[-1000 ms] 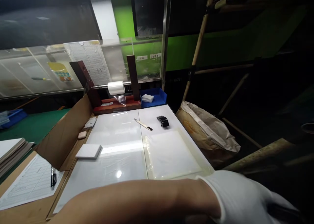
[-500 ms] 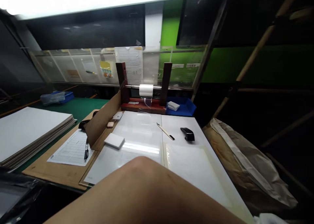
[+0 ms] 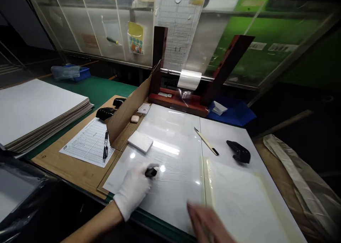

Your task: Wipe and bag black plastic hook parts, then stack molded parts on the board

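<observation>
Head view shows the gloved left hand (image 3: 133, 188) over the near left part of the white tabletop (image 3: 173, 196), its fingers closed around a small black piece (image 3: 151, 172). Past the near edge, the bare right hand (image 3: 209, 223) is blurred, and I cannot tell whether its fingers are apart or together. A white block (image 3: 140, 141) lies by the left edge. Toward the right lies a craft knife (image 3: 206, 140), with another black piece (image 3: 239, 151) between it and the right edge. Just past the far edge, on the right, a blue tray (image 3: 239, 113) holds something small and white (image 3: 218, 108). On the green table (image 3: 106, 90) to the left, a second blue tray (image 3: 84, 73) carries a clear plastic bag (image 3: 65, 73). Behind, a clear rack (image 3: 70, 26) has a screwdriver (image 3: 113, 41) in one pocket and a yellow packet (image 3: 135, 37) in the next. Beside the right edge is a paper sack (image 3: 277, 157), its contents hidden.
</observation>
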